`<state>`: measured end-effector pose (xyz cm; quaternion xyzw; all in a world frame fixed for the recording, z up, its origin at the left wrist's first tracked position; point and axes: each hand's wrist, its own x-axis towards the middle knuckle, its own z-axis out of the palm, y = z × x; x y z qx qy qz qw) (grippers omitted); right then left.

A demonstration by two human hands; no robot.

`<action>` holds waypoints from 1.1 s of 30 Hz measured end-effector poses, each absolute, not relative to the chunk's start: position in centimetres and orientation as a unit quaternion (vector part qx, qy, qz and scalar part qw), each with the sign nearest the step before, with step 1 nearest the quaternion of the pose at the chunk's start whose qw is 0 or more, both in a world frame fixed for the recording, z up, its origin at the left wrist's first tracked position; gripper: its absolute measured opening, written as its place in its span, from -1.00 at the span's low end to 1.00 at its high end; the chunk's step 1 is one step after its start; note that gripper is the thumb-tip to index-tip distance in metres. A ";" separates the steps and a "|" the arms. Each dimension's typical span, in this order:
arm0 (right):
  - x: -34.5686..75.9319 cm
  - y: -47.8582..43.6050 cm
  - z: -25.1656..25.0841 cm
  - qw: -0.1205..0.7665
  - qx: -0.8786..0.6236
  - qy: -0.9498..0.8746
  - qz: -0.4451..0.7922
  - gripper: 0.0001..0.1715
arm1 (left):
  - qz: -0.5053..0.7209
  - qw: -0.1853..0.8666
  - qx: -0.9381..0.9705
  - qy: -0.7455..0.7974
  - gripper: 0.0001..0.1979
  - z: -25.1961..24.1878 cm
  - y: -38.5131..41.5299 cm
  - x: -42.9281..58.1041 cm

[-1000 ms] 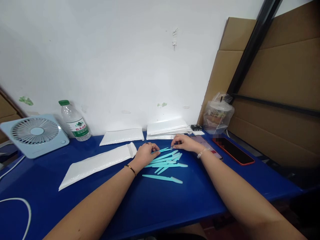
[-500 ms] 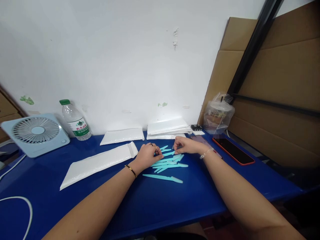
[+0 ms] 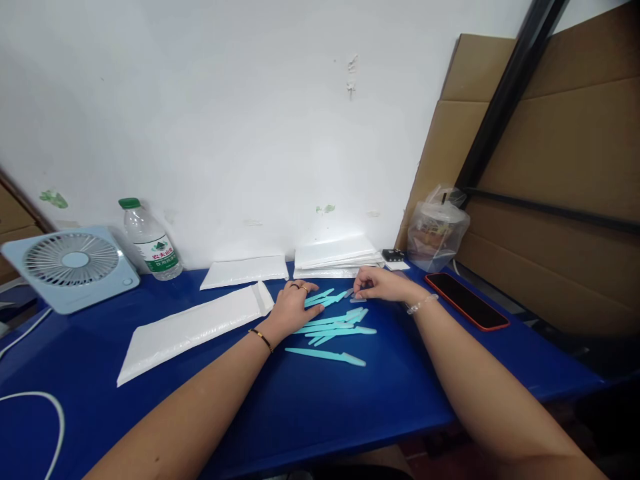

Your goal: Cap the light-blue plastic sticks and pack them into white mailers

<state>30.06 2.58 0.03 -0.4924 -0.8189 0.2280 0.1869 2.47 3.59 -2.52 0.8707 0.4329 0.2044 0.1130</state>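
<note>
Several turquoise eyebrow razors (image 3: 327, 328) lie in a loose pile on the blue table, with a single eyebrow razor (image 3: 325, 356) apart at the front. My left hand (image 3: 291, 308) rests at the pile's left side, fingers spread, over the handles of the rear razors (image 3: 325, 298). Just right of those blades is my right hand (image 3: 377, 285), its fingertips drawn together; whatever they pinch is too small to make out. Small clear pieces like blade caps (image 3: 357, 300) lie under its fingers.
White padded mailers lie left (image 3: 195, 330), behind (image 3: 245, 271) and stacked at the wall (image 3: 335, 253). A fan (image 3: 75, 267) and water bottle (image 3: 153, 243) stand left. At right are a red-edged phone (image 3: 467, 301), a bagged cup (image 3: 437, 230) and a small black object (image 3: 393, 255).
My left hand has let go of an eyebrow razor, which now lies with the rear ones, and its fingers have spread. My right hand has drawn away to the right, uncovering small clear pieces.
</note>
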 end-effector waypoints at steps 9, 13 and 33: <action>28.1 1.5 0.7 0.094 -0.437 -0.857 0.257 -0.73 | 0.176 0.164 0.875 0.421 -0.73 -2.6 4.0 2.1; 27.7 1.3 0.7 0.083 -0.437 -0.857 0.259 -0.77 | 0.175 0.172 0.880 0.407 -0.74 -2.6 3.9 2.1; 28.3 1.3 0.9 0.155 -0.459 -0.837 0.254 -0.74 | 0.155 0.215 0.886 0.380 -0.59 -0.7 1.8 3.0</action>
